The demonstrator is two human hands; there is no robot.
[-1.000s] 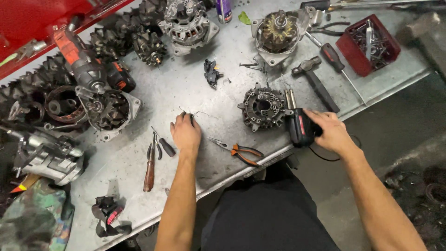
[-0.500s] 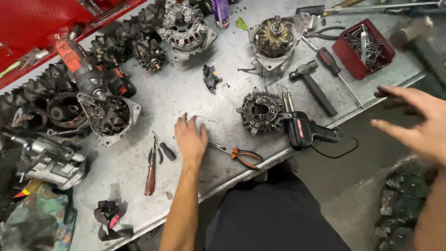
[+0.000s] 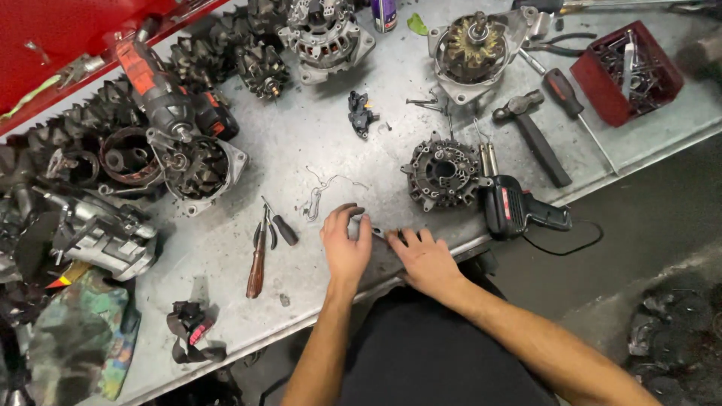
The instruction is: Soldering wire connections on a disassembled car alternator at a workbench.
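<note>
The grey metal desk [image 3: 316, 143] is crowded with alternator parts. Just beside the black soldering gun [image 3: 515, 210], toward the near edge, the pliers are covered by both hands. The left hand [image 3: 346, 244] is curled, the right hand [image 3: 425, 259] lies flat; a closed grip cannot be told. The pliers are best gripped firmly at the handles, since little free room is left before the edge.
</note>
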